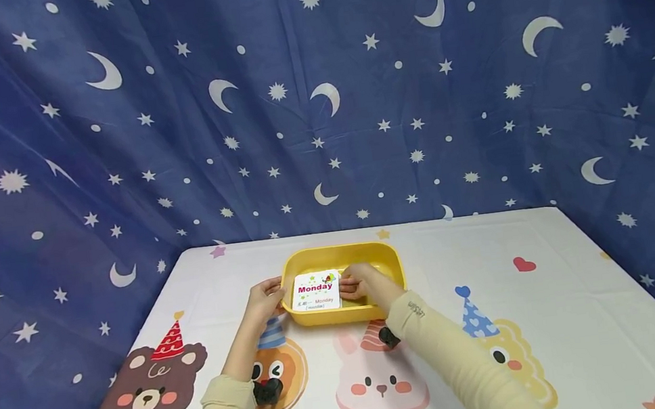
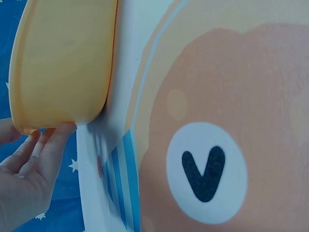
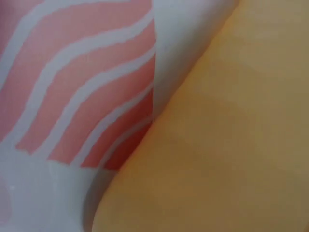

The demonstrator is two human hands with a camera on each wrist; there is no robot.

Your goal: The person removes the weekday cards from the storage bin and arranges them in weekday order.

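Observation:
A yellow plastic box (image 1: 336, 316) with rounded corners sits on the table. My left hand (image 1: 266, 301) grips its left end; in the left wrist view the fingers (image 2: 50, 152) press the outer wall while the thumb lies at the rim. Inside the box, toward its left side, is a white flash card (image 1: 317, 296) printed "Monday" with a small colourful picture. My right hand (image 1: 365, 283) reaches over the front wall and holds the card's right edge with curled fingers. Only the box's outer wall (image 3: 217, 145) fills much of the right wrist view; that hand is hidden there.
A white tablecloth (image 1: 598, 308) with cartoon animals, a heart and lettering covers the table. Behind and at both sides hangs a blue curtain (image 1: 360, 173) with moons and stars. Small black wrist devices (image 1: 269, 392) sit under both forearms.

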